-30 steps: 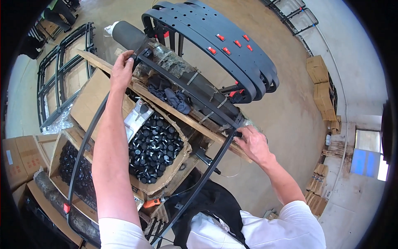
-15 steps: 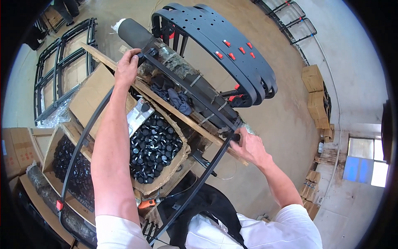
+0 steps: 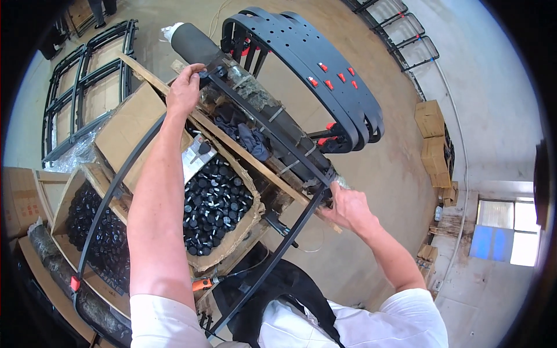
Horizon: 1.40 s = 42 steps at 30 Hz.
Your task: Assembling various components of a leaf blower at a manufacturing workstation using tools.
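A black metal frame (image 3: 272, 136) of thin bars lies across a padded dark roll (image 3: 232, 75) and a wooden plank (image 3: 243, 153). My left hand (image 3: 185, 87) grips the frame's far corner beside the roll. My right hand (image 3: 345, 206) grips the frame's near corner at the plank's right end. The frame's curved side bars (image 3: 110, 197) run back toward my body, with a red clip (image 3: 74, 283) low on the left bar. Dark cloth lies bunched under the frame's crossbar.
An open cardboard box (image 3: 217, 203) of small black plastic parts sits below the plank, a second such box (image 3: 87, 229) at the left. Stacked black arched panels (image 3: 313, 75) with red clips stand beyond. Black frames (image 3: 81, 87) lie on the floor at upper left; cardboard boxes (image 3: 432, 136) at right.
Both hands keep their grip on the frame. The frame and the view have shifted slightly, with my right hand a little lower at the plank's end.
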{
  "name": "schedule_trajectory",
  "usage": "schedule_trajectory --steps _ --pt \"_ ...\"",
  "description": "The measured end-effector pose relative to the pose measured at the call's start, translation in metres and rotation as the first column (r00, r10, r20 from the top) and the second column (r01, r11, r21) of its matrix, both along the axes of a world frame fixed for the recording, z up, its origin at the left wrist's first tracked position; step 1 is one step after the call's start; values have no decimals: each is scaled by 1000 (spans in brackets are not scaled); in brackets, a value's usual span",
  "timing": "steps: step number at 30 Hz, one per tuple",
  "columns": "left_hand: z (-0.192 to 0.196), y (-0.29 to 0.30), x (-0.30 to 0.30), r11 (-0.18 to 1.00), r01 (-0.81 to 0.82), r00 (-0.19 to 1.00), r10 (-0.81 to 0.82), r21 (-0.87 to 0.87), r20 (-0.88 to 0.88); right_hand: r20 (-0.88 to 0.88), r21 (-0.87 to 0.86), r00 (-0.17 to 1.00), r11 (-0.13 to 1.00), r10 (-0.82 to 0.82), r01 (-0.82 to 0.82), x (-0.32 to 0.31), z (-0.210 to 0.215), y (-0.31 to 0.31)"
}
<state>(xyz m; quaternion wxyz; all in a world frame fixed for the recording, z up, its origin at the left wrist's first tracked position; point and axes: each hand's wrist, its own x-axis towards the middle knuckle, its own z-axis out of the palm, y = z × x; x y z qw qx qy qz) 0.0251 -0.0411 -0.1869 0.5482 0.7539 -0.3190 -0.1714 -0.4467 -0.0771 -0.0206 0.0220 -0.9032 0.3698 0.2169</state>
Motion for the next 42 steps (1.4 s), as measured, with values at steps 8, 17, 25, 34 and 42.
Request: schedule_trajectory --steps 8,17,25,34,42 --pt "12 4 -7 976 -4 987 -30 216 156 -333 32 932 990 141 -139 -23 -20 -10" --pt "33 2 -27 978 7 998 -20 208 64 -43 -97 990 986 131 -135 -36 -21 -14" --pt "15 3 -10 996 -11 968 -12 88 251 -439 70 853 958 281 -279 -32 -24 -25" --pt "46 -6 -10 964 63 960 -129 257 249 71 -35 982 985 173 -170 -29 -41 -4" --pt "54 67 77 924 -231 884 68 304 463 57 -43 997 998 54 -51 -22 -41 -3"
